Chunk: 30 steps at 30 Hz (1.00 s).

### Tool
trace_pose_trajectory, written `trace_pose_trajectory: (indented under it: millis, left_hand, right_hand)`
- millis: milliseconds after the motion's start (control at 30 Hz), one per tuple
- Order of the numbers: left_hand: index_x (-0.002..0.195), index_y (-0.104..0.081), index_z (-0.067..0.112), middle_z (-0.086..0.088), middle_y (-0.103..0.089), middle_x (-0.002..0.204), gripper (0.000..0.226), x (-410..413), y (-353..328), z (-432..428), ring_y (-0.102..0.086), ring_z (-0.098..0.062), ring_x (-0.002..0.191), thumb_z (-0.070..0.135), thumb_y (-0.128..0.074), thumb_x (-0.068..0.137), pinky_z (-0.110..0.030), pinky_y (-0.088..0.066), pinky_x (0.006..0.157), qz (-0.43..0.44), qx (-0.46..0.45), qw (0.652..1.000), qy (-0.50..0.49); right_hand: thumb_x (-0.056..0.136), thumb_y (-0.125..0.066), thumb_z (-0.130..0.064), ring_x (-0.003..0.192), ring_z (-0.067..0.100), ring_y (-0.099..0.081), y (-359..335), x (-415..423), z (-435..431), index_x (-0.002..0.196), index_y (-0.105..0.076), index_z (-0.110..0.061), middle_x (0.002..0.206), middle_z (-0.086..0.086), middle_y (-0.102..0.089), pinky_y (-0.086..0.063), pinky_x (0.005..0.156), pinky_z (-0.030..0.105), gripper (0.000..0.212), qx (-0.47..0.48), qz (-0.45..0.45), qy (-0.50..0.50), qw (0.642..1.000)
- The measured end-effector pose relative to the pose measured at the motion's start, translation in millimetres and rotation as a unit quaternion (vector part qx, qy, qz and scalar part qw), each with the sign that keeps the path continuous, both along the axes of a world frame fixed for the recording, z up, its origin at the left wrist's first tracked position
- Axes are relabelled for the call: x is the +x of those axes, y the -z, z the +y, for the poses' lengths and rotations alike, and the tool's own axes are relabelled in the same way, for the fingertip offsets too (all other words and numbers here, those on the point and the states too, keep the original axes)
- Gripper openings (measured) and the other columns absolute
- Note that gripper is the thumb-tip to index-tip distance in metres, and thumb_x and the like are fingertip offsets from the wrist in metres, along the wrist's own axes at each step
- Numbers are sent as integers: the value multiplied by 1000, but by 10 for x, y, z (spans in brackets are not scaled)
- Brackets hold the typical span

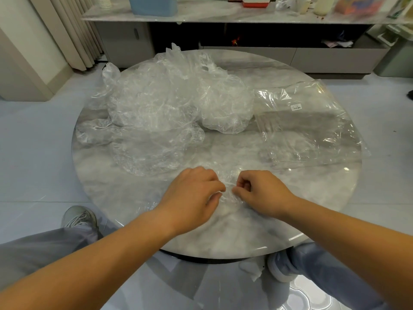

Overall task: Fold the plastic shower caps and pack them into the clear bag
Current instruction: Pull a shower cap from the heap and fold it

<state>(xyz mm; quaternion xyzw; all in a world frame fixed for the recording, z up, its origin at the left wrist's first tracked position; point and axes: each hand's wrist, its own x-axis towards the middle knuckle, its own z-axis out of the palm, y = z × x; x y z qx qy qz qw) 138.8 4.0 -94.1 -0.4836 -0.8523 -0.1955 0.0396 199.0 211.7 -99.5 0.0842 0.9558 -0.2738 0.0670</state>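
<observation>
A thin clear shower cap (229, 193) lies crumpled on the near part of the round marble table (301, 198). My left hand (192, 195) and my right hand (259, 191) sit close together over it, and each pinches the plastic with curled fingers. A heap of several loose clear shower caps (169, 101) covers the far left of the table, with one more cap (154, 153) spread flat in front of the heap. The clear bag (308, 128) with a small white label lies flat at the right side.
The table's edge curves just in front of my knees and shoes. Behind the table stands a low grey cabinet (290, 57) with a marble shelf carrying bottles and boxes. Light floor tiles surround the table.
</observation>
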Motion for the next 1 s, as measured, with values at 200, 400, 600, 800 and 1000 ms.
trace_pose_trajectory:
  millis: [200,400,600,800,1000]
  left_hand:
    - [128,-61,27,14,-68,98,30,-12,-33,-19,-59,-6,92,33,-46,102,-26,-43,91,-159,-16,985,-67]
    - [148,-33,23,13,-73,101,50,-37,-147,26,-62,-5,82,20,-45,99,-25,-49,84,-275,-16,958,-85]
    - [158,11,36,16,-76,97,90,-180,-334,46,-68,-2,87,20,-51,96,-19,-51,79,-481,13,862,-160]
    - [158,-14,33,-5,-78,96,75,-343,-292,94,-63,-17,81,10,-49,95,-30,-56,71,-616,45,758,-207]
    - [121,-62,10,-21,-75,104,31,-355,-364,61,-64,-24,84,5,-44,96,-39,-58,79,-662,95,709,-225]
  right_hand:
    - [87,-74,-41,68,4,-61,-134,-4,-1,79,-68,-31,72,-13,-65,-51,65,26,15,3,1,5,1000]
    - [93,-71,-29,59,0,-61,-336,-178,-99,99,-69,-21,82,-1,-75,-46,58,18,11,-212,64,151,963]
    - [102,-60,-25,67,28,-72,-313,-242,-86,135,-44,-17,95,25,-73,-57,54,33,37,-451,-102,236,855]
    - [103,-57,-29,73,30,-72,-264,-267,9,108,-62,-2,91,22,-74,-60,63,37,28,-455,-146,224,850]
    - [101,-60,-27,75,31,-71,-321,-193,51,102,-64,4,91,25,-70,-61,64,34,31,-469,-129,213,848]
